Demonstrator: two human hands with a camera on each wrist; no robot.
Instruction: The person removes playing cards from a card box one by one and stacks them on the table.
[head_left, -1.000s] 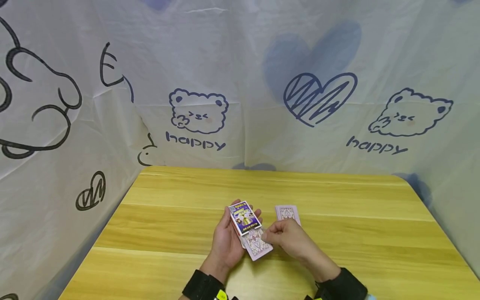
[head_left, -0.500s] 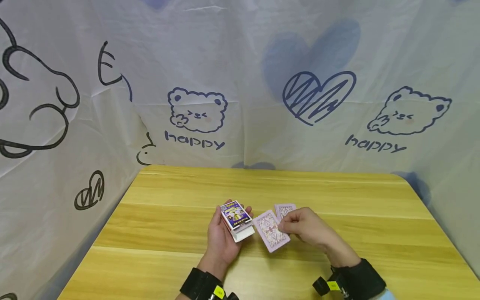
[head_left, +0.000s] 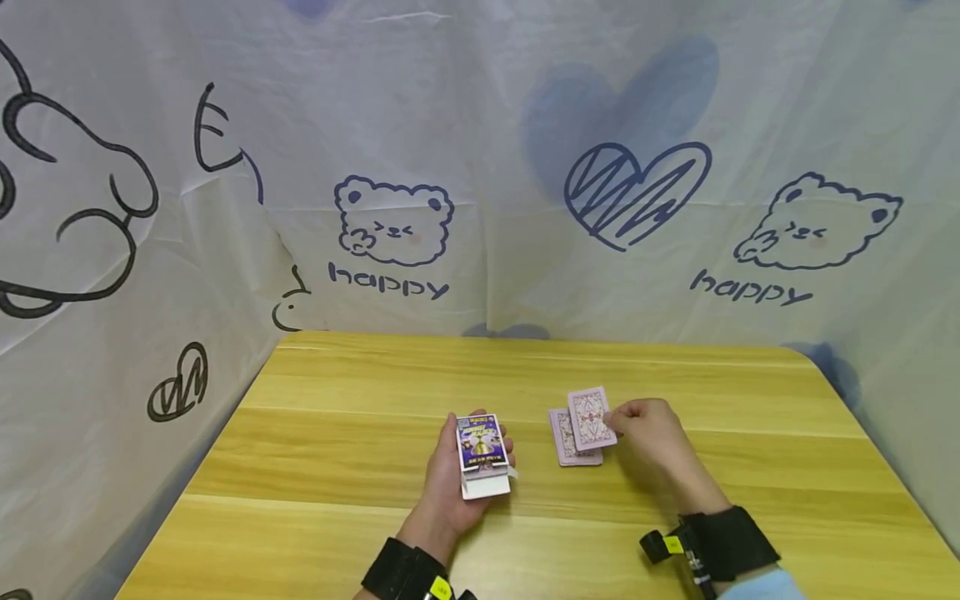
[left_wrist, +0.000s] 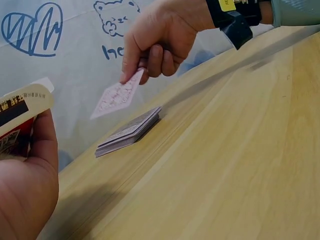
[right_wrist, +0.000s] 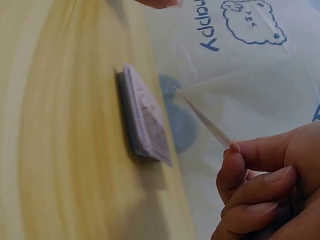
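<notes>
My left hand [head_left: 448,487] grips a purple-fronted card box [head_left: 482,446], its white end flap [head_left: 486,487] open toward me. In the left wrist view part of the box [left_wrist: 20,112] shows at the left edge, above the palm. Between thumb and index finger my right hand [head_left: 651,429] pinches a playing card [head_left: 591,417] with a pink patterned back. This card hangs above a squared stack of playing cards [head_left: 566,450] lying on the table. In both wrist views a gap shows between the held card [left_wrist: 119,97] and the stack [right_wrist: 142,117].
The wooden table [head_left: 337,467] reaches back to a white cloth [head_left: 487,167] with drawn bears and hearts. More cloth [head_left: 97,400] hangs along the left side. Black bands with small cameras [head_left: 723,546] sit on both wrists.
My right hand has drawn the playing card out of the box and carried it right and forward over the stack. The left hand still holds the box, now turned slightly more upright in view.
</notes>
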